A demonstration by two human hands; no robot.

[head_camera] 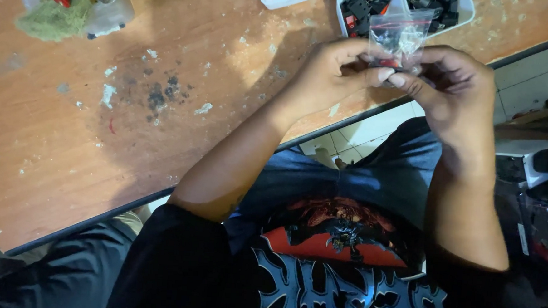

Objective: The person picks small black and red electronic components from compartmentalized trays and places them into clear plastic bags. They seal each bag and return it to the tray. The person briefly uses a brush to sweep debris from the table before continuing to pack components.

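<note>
- Nearest the camera is the person's lap: a black shirt with a red and pale print, and dark trousers above a tiled floor.
- Just past the table's edge, the left hand and the right hand meet; the fingers of both are pressed together, pinching the lower edge of a small clear plastic bag that stands upright between them.
- The bag holds small dark and pale parts, too small to tell apart; something red shows at its bottom, by the fingertips.
- The bag hangs over the rim of the wooden table, so a slack pinch or a tilt could likely spill parts to the floor, where they would be hard to find.
- Just behind the bag sits a white tray of black parts; a knock from a hand could upset it.
- Far left stands a clear container with green stuff and red-handled tools, well apart.
</note>
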